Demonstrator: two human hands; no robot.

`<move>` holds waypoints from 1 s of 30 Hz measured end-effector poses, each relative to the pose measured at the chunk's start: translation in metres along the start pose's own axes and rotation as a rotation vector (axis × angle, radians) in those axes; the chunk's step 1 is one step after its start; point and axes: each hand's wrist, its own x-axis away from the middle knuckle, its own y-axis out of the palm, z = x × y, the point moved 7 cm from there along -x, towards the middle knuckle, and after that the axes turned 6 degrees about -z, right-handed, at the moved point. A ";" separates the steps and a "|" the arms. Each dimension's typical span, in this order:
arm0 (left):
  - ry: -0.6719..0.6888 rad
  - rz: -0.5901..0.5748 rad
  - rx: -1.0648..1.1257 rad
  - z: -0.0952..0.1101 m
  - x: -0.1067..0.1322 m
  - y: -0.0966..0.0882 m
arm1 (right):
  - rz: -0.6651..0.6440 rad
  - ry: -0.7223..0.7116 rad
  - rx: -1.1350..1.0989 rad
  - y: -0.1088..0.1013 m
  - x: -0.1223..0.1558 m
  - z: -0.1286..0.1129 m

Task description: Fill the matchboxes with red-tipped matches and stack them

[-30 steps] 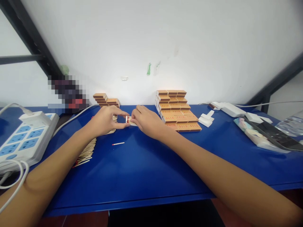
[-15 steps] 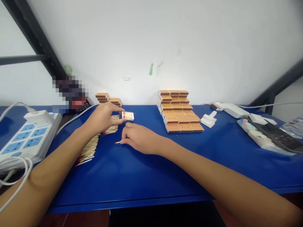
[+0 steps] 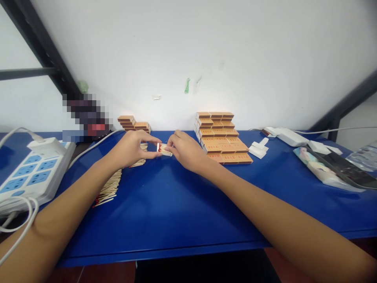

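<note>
My left hand (image 3: 132, 148) grips a small white matchbox tray (image 3: 168, 153) by its left end, thumb and fingers on opposite sides. Matches (image 3: 163, 148) with red heads lie inside it, heads toward the left. At the tray's right end, my right hand (image 3: 188, 151) is closed in a pinch over a match, which its fingers mostly hide. Beneath and beside my left forearm is a heap of loose matches (image 3: 109, 188) on the blue table (image 3: 176, 220). A second group of matches (image 3: 143, 157) lies behind it, partly covered by my left hand.
Orange matchboxes (image 3: 225, 146) are stacked in steps against the wall, right of centre. A smaller matchbox stack (image 3: 126, 122) stands back left. White folded card (image 3: 259, 149), a phone (image 3: 347, 169) and a plastic packet (image 3: 318, 167) lie right. A power strip (image 3: 35, 169) with cables occupies the left.
My right hand has moved up and away from the table with its match, to the tray's right end. My left hand and the tray have shifted slightly right.
</note>
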 end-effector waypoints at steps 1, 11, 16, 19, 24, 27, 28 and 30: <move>0.000 0.003 -0.003 0.000 0.000 0.000 | 0.010 -0.007 0.000 -0.001 0.000 0.000; -0.113 0.117 -0.190 -0.030 0.004 -0.017 | 0.007 -0.299 -0.097 0.019 0.002 -0.056; -0.141 0.127 -0.234 -0.042 0.004 -0.019 | -0.068 -0.379 -0.064 0.044 -0.009 -0.080; -0.134 0.119 -0.245 -0.042 0.004 -0.018 | -0.057 -0.359 -0.058 0.046 -0.012 -0.079; -0.142 0.111 -0.260 -0.042 0.005 -0.017 | -0.065 -0.340 -0.067 0.042 -0.009 -0.077; -0.128 0.107 -0.250 -0.040 0.005 -0.015 | -0.106 -0.324 -0.052 0.041 -0.006 -0.078; -0.125 0.107 -0.245 -0.039 0.005 -0.015 | -0.118 -0.320 -0.045 0.040 -0.005 -0.078; -0.123 0.101 -0.240 -0.037 0.005 -0.014 | -0.139 -0.318 -0.024 0.040 -0.003 -0.077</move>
